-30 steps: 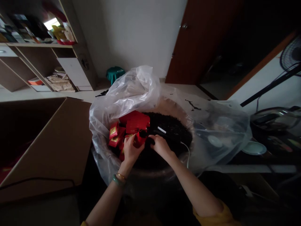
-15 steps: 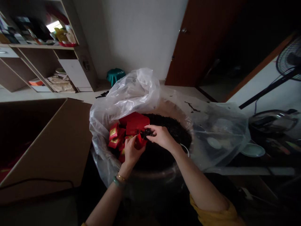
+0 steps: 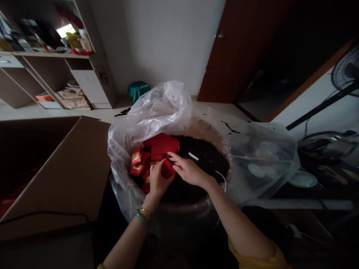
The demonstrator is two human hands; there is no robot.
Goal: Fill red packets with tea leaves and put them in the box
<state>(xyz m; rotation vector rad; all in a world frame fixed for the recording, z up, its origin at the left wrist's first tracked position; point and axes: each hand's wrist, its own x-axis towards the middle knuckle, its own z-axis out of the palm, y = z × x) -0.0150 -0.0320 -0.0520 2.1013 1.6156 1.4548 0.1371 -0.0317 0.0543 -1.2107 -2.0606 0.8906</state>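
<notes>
My left hand (image 3: 160, 179) is closed on a small red packet (image 3: 168, 169), its mouth held open toward me. Over the packet's right edge lies my right hand (image 3: 189, 170), fingers stretched out and no clump between them. Both hands are above a container lined with a clear plastic bag (image 3: 157, 108). Dark, dry, loose leaves (image 3: 207, 149), tea by their look, fill much of it. Beyond my left hand, several filled red packets with gold labels (image 3: 137, 157) lie beside flat red packets (image 3: 164, 145).
On the leaves sit a small white bar (image 3: 193, 156) and a white cable (image 3: 223, 179). An open cardboard box (image 3: 64, 168) stands at left. At right are a pale dish (image 3: 303, 179) and a fan (image 3: 347, 71). Shelves (image 3: 50, 56) and a brown door (image 3: 224, 56) are behind.
The dark clump of leaves has left my right hand, whose fingers have straightened and moved slightly down to the packet. The white bar has come into sight. My left hand keeps its hold.
</notes>
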